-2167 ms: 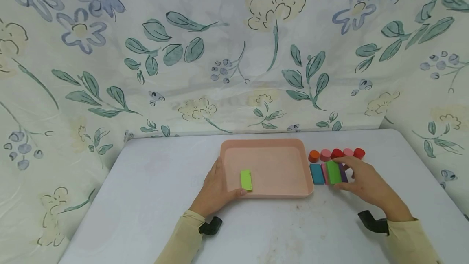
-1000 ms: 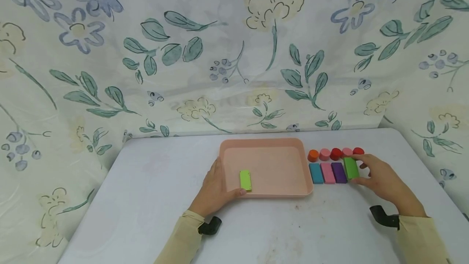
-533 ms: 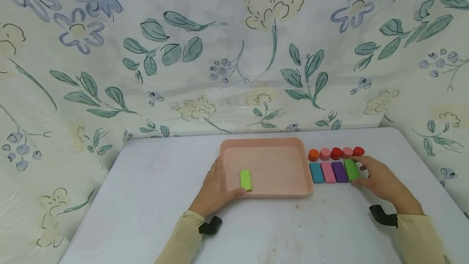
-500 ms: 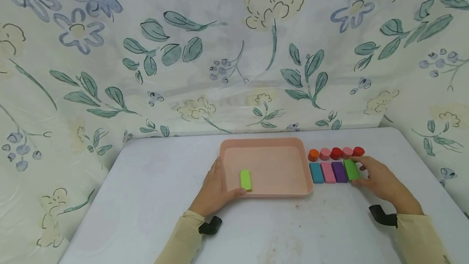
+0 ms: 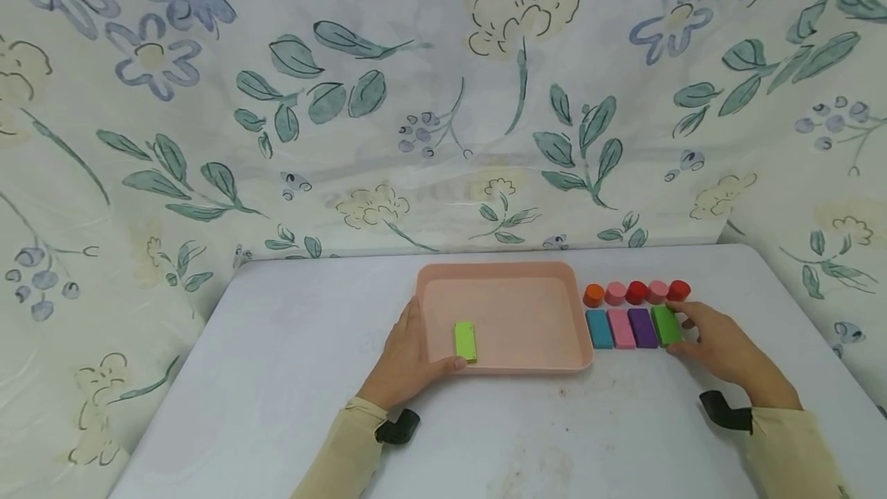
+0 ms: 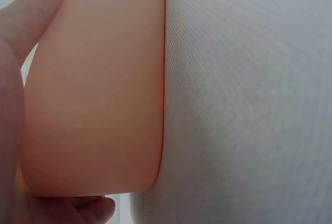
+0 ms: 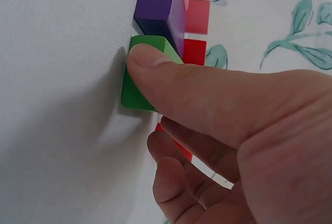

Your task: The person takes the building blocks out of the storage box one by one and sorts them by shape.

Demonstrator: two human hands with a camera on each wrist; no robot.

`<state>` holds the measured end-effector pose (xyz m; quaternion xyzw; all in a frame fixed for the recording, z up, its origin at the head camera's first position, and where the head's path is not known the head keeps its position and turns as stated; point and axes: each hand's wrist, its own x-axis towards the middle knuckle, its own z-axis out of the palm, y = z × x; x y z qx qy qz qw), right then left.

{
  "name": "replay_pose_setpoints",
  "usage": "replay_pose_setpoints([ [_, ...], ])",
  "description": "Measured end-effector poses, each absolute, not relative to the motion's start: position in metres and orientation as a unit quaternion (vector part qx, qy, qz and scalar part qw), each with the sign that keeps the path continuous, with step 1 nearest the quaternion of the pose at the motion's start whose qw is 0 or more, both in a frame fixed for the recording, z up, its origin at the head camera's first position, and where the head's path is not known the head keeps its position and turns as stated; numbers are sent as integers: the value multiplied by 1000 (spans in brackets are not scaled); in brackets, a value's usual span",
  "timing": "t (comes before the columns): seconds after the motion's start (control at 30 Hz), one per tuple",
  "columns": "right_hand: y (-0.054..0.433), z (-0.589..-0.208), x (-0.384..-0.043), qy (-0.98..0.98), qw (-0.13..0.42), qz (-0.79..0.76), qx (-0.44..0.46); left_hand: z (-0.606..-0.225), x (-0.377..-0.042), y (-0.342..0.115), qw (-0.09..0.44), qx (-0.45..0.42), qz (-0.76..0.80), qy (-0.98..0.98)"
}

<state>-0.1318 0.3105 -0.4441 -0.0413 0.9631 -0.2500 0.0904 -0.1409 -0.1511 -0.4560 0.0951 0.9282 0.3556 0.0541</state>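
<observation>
My right hand (image 5: 728,349) pinches a green rectangular block (image 5: 667,326) between thumb and fingers, at the right end of a row of blocks. In the right wrist view the thumb presses the block's near end, close beside the purple block (image 7: 161,3). To its left in the head view stand a pink block (image 5: 621,329) and a blue block (image 5: 599,329). My left hand (image 5: 407,360) grips the near left corner of a peach tray (image 5: 520,318), thumb at the front rim, fingers along the side. A lime-green block (image 5: 466,337) lies inside the tray near that thumb.
Behind the blocks runs a row of short cylinders: an orange one (image 5: 593,296), pink ones (image 5: 615,293) and red ones (image 5: 637,292). All of it stands on a white table (image 5: 312,314), backed by a flowered cloth (image 5: 443,199).
My right hand has carried the green block rightward from over the pink and purple blocks to the row's right end and lowered it there. My left hand has stayed on the tray.
</observation>
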Motion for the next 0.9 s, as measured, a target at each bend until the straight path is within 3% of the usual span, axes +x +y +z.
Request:
replay_pose_setpoints([
  [0.73, 312, -444, -131, 962, 111, -248, -30, -456, -140, -151, 57, 92, 349, 931],
  [0.9, 309, -438, -128, 962, 93, -256, -23, -456, -140, -150, 56, 93, 349, 931],
])
